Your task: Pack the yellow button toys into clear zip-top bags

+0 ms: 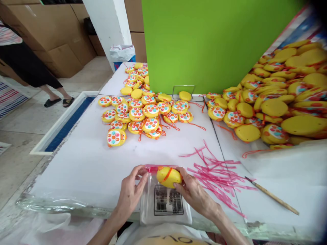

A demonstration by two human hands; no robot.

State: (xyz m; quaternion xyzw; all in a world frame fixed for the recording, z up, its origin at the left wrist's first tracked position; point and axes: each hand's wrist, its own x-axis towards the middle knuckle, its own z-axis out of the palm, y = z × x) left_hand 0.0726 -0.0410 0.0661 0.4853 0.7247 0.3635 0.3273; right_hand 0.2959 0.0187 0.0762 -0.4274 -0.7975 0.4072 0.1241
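My left hand point(130, 194) pinches the left side of the mouth of a clear plastic bag point(166, 204) that lies at the near table edge; the bag has a pink sealing strip on top and a printed black label. My right hand point(194, 192) holds a yellow toy point(168, 177) with an orange cord at the bag's mouth. The toy is partly inside the opening.
A group of yellow toys point(143, 112) with coloured dots lies in the middle of the white table point(84, 163), and a larger heap point(281, 98) at right. Pink strips point(217, 170) and a wooden stick point(270, 195) lie to the right. A green board point(204, 44) stands behind. A person point(30, 68) stands at far left.
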